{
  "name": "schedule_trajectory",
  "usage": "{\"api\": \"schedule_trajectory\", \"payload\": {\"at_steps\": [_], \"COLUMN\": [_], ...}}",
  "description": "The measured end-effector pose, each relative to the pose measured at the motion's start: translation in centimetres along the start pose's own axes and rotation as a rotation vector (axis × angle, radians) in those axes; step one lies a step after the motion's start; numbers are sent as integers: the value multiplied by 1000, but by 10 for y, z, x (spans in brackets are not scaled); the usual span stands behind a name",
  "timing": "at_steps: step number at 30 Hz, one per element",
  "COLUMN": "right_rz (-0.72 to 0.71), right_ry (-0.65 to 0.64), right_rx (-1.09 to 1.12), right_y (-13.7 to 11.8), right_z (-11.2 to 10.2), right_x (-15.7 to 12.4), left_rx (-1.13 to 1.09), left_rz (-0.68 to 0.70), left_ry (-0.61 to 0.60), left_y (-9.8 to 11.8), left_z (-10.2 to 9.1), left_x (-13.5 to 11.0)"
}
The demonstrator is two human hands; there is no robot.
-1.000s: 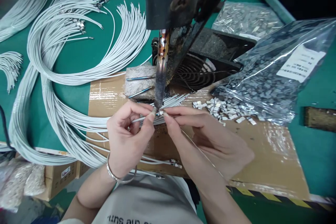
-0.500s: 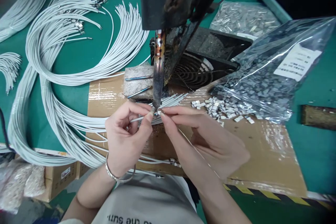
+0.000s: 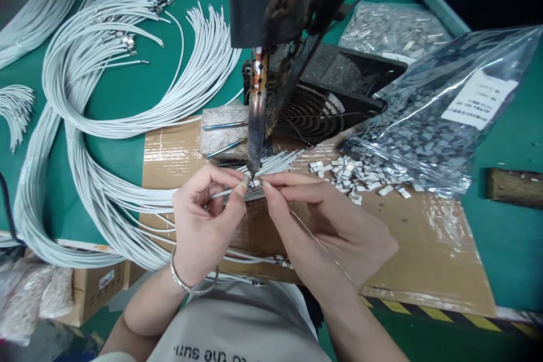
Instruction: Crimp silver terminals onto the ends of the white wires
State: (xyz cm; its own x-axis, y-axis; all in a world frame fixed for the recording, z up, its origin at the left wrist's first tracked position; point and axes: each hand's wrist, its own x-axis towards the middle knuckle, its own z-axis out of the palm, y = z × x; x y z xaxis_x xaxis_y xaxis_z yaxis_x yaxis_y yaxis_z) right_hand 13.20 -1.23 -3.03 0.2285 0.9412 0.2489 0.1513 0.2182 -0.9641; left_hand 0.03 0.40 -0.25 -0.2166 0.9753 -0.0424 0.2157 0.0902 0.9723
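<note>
My left hand (image 3: 206, 220) pinches a thin white wire (image 3: 223, 193) between thumb and forefinger, its end held under the tip of a fixed soldering iron (image 3: 255, 119). Facing it, my right hand (image 3: 335, 220) pinches a small metal terminal (image 3: 255, 183) against that wire end, and a fine strand of solder wire (image 3: 316, 240) runs back over its palm. Both hands meet just below the iron's tip, over a sheet of brown cardboard (image 3: 424, 237). A bundle of cut white wire ends (image 3: 275, 163) lies right behind the fingers.
Loose metal terminals (image 3: 356, 175) spill from a clear plastic bag (image 3: 441, 124) at right. A black fan (image 3: 322, 107) sits behind the iron, a sponge block (image 3: 223, 133) with two iron tips beside it. Large loops of white wires (image 3: 106, 85) cover the green table at left.
The hands and the wire stay pinched under the iron's tip; only the view has shifted slightly.
</note>
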Motion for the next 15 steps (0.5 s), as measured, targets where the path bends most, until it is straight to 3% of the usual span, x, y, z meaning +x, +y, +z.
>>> {"api": "schedule_trajectory", "payload": {"at_steps": [3,7,11,15], "right_rz": [34,85,35,143], "right_ry": [12,68,-61,-106], "right_rx": [18,-178,-223,-92], "right_y": [3,7,5,-1], "right_z": [-2,-8,-13,-13], "right_x": [-2,-6,-10,-13], "left_rx": [-1,12,19,34], "left_rz": [-6,-6,5,37], "left_ry": [-7,-18,-36,-67], "left_y": [-1,-2,-3,-6], "left_z": [-1,-2,-3,-6], "left_x": [-3,-10,-22,-35]}}
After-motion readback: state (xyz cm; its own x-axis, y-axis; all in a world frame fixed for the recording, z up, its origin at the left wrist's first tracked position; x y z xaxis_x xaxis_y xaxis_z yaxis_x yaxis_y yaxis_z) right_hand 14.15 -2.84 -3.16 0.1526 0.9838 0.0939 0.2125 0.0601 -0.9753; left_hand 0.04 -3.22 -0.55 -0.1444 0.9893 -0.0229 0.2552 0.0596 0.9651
